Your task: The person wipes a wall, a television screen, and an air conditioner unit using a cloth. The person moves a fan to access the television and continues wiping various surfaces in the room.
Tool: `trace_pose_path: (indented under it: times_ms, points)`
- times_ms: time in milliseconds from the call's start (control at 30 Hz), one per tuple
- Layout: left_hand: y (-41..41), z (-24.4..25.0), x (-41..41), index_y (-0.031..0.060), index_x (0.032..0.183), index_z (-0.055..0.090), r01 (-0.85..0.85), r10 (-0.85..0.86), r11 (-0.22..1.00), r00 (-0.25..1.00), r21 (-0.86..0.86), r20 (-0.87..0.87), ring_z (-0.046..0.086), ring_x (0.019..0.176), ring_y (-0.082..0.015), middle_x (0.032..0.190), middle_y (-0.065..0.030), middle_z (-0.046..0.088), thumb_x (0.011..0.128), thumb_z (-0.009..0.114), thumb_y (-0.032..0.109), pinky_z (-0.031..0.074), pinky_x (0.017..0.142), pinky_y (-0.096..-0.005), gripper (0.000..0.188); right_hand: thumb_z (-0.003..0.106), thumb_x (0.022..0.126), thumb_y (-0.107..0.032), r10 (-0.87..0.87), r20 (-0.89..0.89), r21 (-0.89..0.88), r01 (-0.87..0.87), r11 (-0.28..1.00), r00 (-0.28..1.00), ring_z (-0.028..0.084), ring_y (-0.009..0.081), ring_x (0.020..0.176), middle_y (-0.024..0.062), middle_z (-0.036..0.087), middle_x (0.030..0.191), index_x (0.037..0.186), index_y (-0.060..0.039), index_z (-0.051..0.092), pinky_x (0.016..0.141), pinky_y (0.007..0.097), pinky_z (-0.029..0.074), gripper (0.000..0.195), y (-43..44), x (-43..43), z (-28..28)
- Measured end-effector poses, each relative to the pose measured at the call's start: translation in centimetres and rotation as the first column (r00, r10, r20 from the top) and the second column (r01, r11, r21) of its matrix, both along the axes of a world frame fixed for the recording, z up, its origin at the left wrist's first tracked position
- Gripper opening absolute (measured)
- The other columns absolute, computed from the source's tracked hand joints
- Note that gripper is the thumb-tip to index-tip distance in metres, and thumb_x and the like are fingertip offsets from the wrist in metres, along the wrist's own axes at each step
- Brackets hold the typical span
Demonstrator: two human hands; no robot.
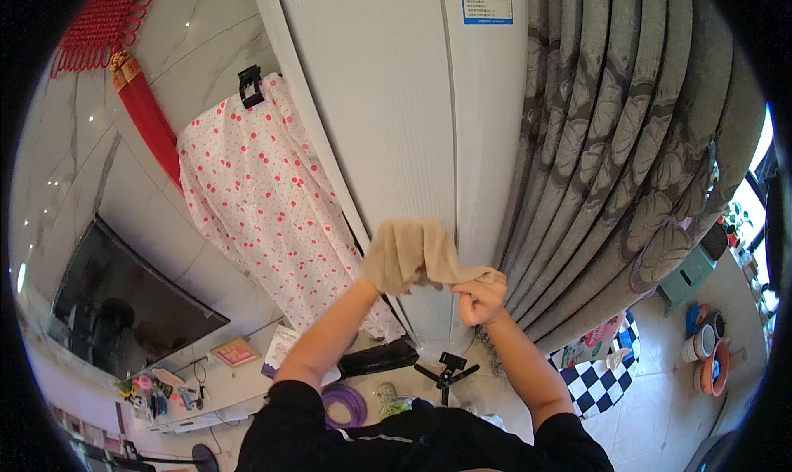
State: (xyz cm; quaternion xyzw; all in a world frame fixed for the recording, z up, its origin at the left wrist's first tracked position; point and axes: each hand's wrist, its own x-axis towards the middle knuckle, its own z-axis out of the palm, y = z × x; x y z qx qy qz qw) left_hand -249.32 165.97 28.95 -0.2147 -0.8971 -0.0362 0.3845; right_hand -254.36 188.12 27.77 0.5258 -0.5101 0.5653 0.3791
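A tan cloth (411, 252) is spread in front of a tall white floor-standing air conditioner (396, 113), with folds hanging down. My right hand (482, 299) pinches the cloth's right end between thumb and fingers. The cloth covers my left hand, so only the wrist and forearm show, and I cannot tell how its fingers are placed. A blue and white label with writing is stuck to the upper front of the air conditioner.
Grey patterned curtains (594, 162) hang at right. A cherry-print cover (260, 193) with a black claw clip (250, 87) hangs at left, near a wall-mounted television (130, 305). Below are a small black tripod (445, 379), a purple coiled hose (344, 405) and a checkered mat (597, 388).
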Motion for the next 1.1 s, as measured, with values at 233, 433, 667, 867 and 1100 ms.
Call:
trace_pose_path:
  times_ms: [233, 433, 667, 867, 1100]
  points:
    - [-0.9, 20.9, -1.7, 0.0130, 0.113, 0.058, -0.013, -0.039, 0.992, 0.917, -0.126, -0.398, 0.060, 0.098, -0.0234, 0.106, -0.0034, 0.063, 0.081, 0.067, 0.027, 0.048, 0.083, -0.0364, 0.036, 0.044, 0.056, 0.006, 0.166, 0.125, -0.103, -0.153, 0.983, 0.978, 0.048, 0.0184, 0.041, 0.0048, 0.050, 0.049, 0.057, -0.0027, 0.056, 0.044, 0.0275, 0.037, 0.015, 0.1, 0.8, 2.7]
    - [0.6, 34.1, -3.0, 0.0114, 0.129, 0.051, -0.060, -0.001, 0.991, 0.889, -0.120, -0.458, 0.044, 0.125, -0.0321, 0.133, -0.0118, 0.050, 0.086, 0.063, 0.032, 0.036, 0.103, -0.0463, 0.050, 0.045, 0.057, 0.007, 0.166, 0.266, -0.163, -0.125, 0.979, 0.950, 0.049, 0.0167, 0.041, 0.0044, 0.050, 0.047, 0.057, -0.0025, 0.056, 0.044, 0.0269, 0.036, 0.015, -1.5, 0.6, 2.0]
    - [-0.4, 16.6, -2.4, 0.0191, 0.142, 0.040, 0.067, -0.038, 0.932, 0.995, -0.357, 0.088, 0.037, 0.132, -0.0298, 0.142, -0.0092, 0.042, 0.083, 0.059, 0.030, 0.031, 0.107, -0.0444, 0.062, 0.046, 0.060, 0.008, 0.106, 0.262, -0.104, -0.081, 0.991, 0.959, 0.050, 0.0178, 0.042, 0.0042, 0.051, 0.048, 0.058, -0.0027, 0.057, 0.046, 0.0268, 0.038, 0.015, -3.0, 1.3, 0.6]
    - [-1.9, 16.7, -1.4, 0.0175, 0.140, 0.041, 0.055, 0.031, 0.980, 0.906, -0.191, 0.423, 0.041, 0.129, -0.0220, 0.141, -0.0001, 0.045, 0.085, 0.061, 0.033, 0.030, 0.109, -0.0372, 0.061, 0.046, 0.065, 0.008, 0.028, 0.234, -0.037, -0.020, 0.999, 0.972, 0.051, 0.0170, 0.042, 0.0043, 0.051, 0.048, 0.061, -0.0013, 0.058, 0.045, 0.0264, 0.038, 0.016, -2.5, 0.7, 0.8]
    - [-1.7, 32.6, -4.8, 0.0176, 0.143, 0.036, 0.507, -0.510, 0.860, 0.846, 0.065, 0.152, 0.041, 0.131, -0.0233, 0.142, -0.0087, 0.042, 0.088, 0.056, 0.043, 0.032, 0.111, -0.0385, 0.064, 0.043, 0.073, 0.001, 0.290, 0.716, -0.309, -0.083, 0.947, 0.635, 0.046, 0.0105, 0.043, 0.0091, 0.055, 0.055, 0.065, 0.0027, 0.057, 0.041, 0.0204, 0.033, 0.016, -4.0, 1.8, -1.1]
